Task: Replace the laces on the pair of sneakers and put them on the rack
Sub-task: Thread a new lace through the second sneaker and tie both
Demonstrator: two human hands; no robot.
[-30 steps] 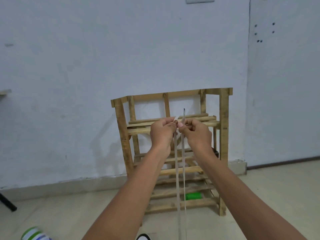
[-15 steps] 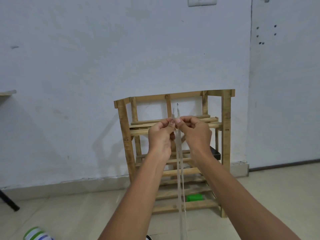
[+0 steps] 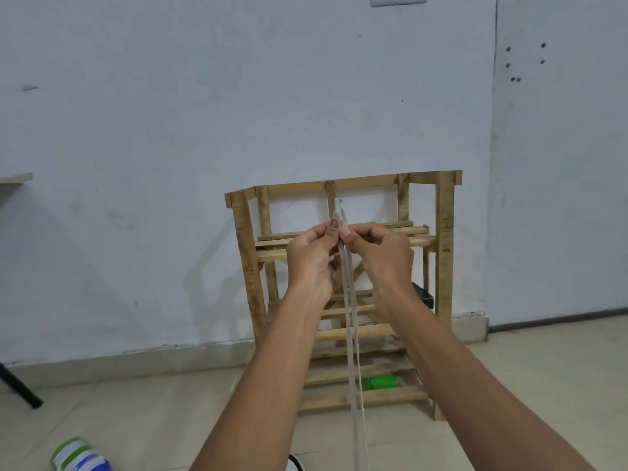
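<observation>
In front of the wooden shoe rack (image 3: pixel 444 266), the left hand (image 3: pixel 311 263) and right hand (image 3: pixel 382 258) are raised side by side, each pinching one end of the pale flat shoelace (image 3: pixel 350 334) between thumb and forefinger. Both strands hang straight down before the rack's lower shelves, where a green bottle (image 3: pixel 382 382) lies

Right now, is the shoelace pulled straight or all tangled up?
Straight: both strands of the lace hang side by side from the left hand and right hand.
</observation>
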